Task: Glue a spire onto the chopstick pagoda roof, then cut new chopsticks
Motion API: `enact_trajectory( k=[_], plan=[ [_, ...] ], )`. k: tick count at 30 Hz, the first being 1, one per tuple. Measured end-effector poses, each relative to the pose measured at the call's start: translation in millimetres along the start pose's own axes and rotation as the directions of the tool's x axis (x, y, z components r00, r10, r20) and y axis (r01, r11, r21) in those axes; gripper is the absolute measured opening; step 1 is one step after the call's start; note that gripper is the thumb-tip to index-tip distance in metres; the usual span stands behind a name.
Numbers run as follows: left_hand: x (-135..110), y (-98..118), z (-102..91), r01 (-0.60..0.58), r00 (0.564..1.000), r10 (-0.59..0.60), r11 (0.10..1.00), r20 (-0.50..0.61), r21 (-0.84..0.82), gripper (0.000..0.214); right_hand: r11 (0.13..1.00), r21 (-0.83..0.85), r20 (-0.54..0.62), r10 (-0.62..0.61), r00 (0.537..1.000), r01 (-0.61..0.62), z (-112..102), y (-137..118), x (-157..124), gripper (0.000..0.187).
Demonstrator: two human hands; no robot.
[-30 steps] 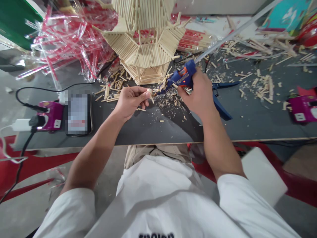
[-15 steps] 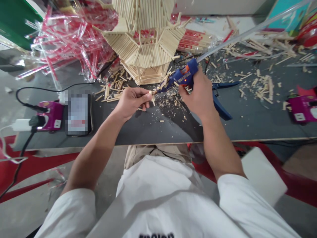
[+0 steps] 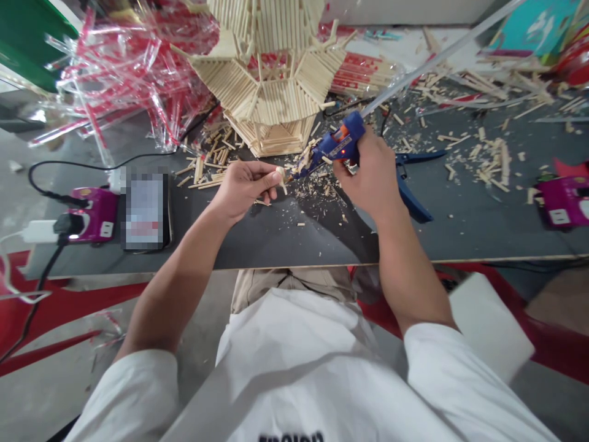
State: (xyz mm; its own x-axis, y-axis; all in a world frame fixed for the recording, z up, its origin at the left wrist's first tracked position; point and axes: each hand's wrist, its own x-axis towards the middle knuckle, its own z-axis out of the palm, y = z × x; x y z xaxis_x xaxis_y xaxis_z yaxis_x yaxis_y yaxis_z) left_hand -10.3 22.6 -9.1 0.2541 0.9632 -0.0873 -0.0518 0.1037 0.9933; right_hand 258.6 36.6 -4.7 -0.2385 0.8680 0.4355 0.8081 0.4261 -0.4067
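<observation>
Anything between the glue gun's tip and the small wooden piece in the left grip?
Nothing visible. The glue gun has its tip right beside the small wooden piece in the left grip; wood scraps show further back along the gun.

Seen from a single head-worn camera looking forward and steeply down, close above the wearer's white T-shirt, the gray desk crosses the view, left hand and right hand near center, a wooden-stick model cropped at top.
</observation>
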Motion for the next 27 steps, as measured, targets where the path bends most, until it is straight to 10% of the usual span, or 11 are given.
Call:
enact_trajectory(
  k=[27],
  plan=[
    [-0.3, 1.0, 0.8, 0.011, 1.0, -0.011, 1.0, 0.0, 0.028, 0.039, 0.999, -0.033, 0.073, 0.011, 0.997, -0.008, -9.1, -6.0, 0.0, 0.043]
  ],
)
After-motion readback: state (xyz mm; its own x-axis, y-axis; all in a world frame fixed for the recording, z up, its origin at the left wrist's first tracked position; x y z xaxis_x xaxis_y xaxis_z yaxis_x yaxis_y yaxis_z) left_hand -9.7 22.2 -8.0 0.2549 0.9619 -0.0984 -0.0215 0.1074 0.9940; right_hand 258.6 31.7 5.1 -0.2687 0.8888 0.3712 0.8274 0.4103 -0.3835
